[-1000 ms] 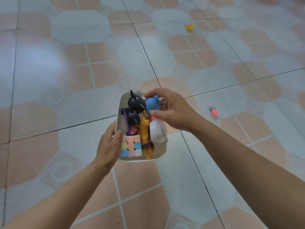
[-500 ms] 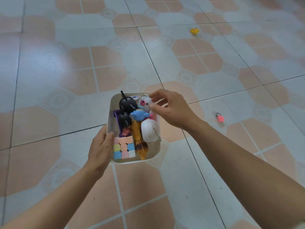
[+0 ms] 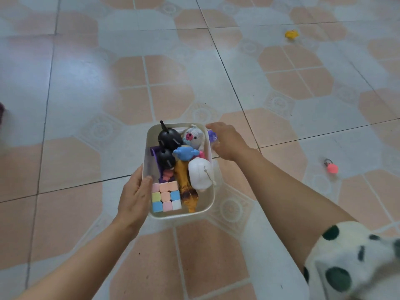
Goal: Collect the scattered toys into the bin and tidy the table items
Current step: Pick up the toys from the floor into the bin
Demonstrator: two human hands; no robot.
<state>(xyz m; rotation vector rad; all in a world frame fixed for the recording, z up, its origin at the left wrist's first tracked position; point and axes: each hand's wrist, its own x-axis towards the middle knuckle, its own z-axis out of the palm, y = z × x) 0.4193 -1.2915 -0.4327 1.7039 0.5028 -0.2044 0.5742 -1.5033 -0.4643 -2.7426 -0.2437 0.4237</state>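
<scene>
Fingers (image 3: 139, 176) of L hand (image 3: 133, 200) curl round bin (image 3: 211, 191), thumb over left rim | R hand (image 3: 228, 141) at far-right rim by purple bit (image 3: 212, 135), grip unclear | in: cube (image 3: 165, 197), blue toy (image 3: 185, 153), bear (image 3: 193, 137) | left on floor (image 3: 86, 83): pink toy (image 3: 332, 168), yellow toy (image 3: 291, 34); table unseen | vs 0.5 s ago: R hand off bear, now outside rim.

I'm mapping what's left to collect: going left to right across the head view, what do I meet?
From the left: left hand → bin → right hand → yellow toy → pink toy.
</scene>
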